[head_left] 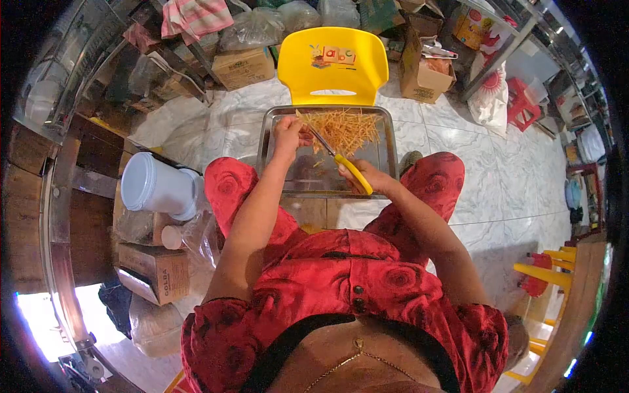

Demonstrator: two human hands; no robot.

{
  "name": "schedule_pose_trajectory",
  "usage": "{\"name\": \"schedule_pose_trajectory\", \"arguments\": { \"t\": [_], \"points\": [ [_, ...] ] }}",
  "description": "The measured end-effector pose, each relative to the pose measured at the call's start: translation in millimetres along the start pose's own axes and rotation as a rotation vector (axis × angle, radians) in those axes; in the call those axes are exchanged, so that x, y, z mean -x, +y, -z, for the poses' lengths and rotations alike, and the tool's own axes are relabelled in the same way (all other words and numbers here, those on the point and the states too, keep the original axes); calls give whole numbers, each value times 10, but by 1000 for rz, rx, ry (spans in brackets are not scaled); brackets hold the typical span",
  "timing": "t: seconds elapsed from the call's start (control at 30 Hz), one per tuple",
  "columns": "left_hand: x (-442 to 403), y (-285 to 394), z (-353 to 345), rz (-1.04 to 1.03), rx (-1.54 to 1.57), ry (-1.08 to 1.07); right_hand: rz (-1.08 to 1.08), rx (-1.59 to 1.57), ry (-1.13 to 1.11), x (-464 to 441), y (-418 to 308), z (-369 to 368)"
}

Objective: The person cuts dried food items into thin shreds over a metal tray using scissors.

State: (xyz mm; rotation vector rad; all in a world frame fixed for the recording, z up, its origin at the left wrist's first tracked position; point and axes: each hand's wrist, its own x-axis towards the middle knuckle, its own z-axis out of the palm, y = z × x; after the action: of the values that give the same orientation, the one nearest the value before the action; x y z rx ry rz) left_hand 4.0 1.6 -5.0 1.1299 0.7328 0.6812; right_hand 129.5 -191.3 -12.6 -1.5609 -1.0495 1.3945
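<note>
Head camera shows the right hand [372,175] closed around yellow-handled scissors [354,174], blades slanting forward-left toward the left hand [288,136], which pinches what looks like a thin strip [299,114] beside the heap [346,131] on the tray [306,173].

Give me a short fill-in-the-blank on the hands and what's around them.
The right hand grips the tool by its yellow ____.
The hand nearer the tool's tip is the person's ____ one.
Thin strips lie heaped on the shallow metal ____.
The chair back beyond the heap is coloured ____.

Missing words: handle; left; tray; yellow.
</note>
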Motion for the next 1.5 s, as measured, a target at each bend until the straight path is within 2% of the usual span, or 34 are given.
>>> {"name": "schedule_pose_trajectory", "arguments": {
  "t": [0.07,0.2,0.27,0.57,0.8,0.97,1.1,1.37,1.5],
  "points": [
    [-28,-45,15,-5,-10,-9,19,98,12,33,-63,10],
    [-18,-59,7,9,-12,-6,-37,84,-29,26,-88,29],
    [-11,-63,-1,68,-18,-23,7,154,23,-1,-29,27],
    [20,-86,-29,106,-36,25,-44,115,-45,-1,-25,45],
    [-83,-262,53,140,-46,15,-73,147,-26,50,-121,4],
    [-41,-244,14,167,-105,48,6,211,-3,12,-13,17],
    [-10,-230,-2,148,-165,56,-46,230,-2,60,-96,0],
    [69,-212,-43,179,-198,65,66,533,76,96,-114,16],
    [39,-283,-28,208,-180,62,107,581,75,53,-40,31]
  ]
}}
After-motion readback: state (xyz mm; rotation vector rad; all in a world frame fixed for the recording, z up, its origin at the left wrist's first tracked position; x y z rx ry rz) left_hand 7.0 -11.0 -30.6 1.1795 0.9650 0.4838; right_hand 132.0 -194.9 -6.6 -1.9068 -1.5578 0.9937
